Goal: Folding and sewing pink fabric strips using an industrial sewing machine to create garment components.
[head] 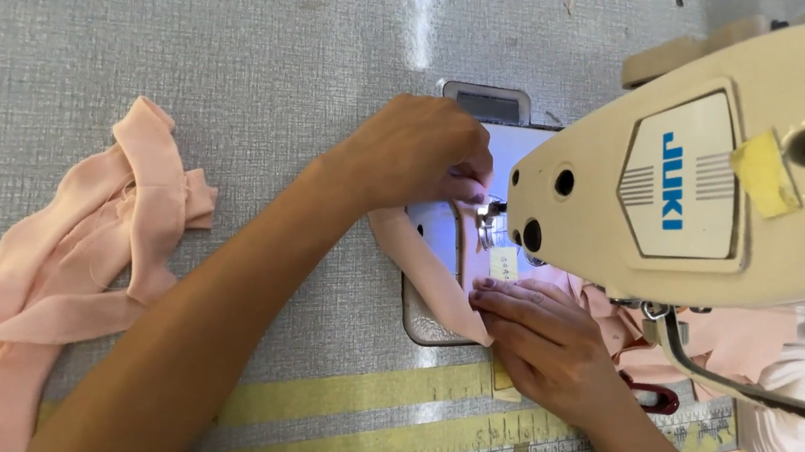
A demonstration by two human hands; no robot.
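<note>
My left hand [412, 151] reaches across the table, fingers pinched on a narrow strip of pale pink fabric [428, 275] just behind the presser foot [491, 219] of a cream sewing machine [716, 173]. My right hand [542, 341] lies flat on the same strip in front of the foot, fingers pressing it onto the metal needle plate [429, 321]. The strip runs over the plate and under the machine head, which hides the needle.
A loose heap of pink fabric pieces [60, 282] lies at the table's left. Yellow measuring tapes [340, 394] run along the front edge of the grey table [255, 52]. More pink and white cloth [797, 374] and red-handled snips [655, 395] sit at the lower right.
</note>
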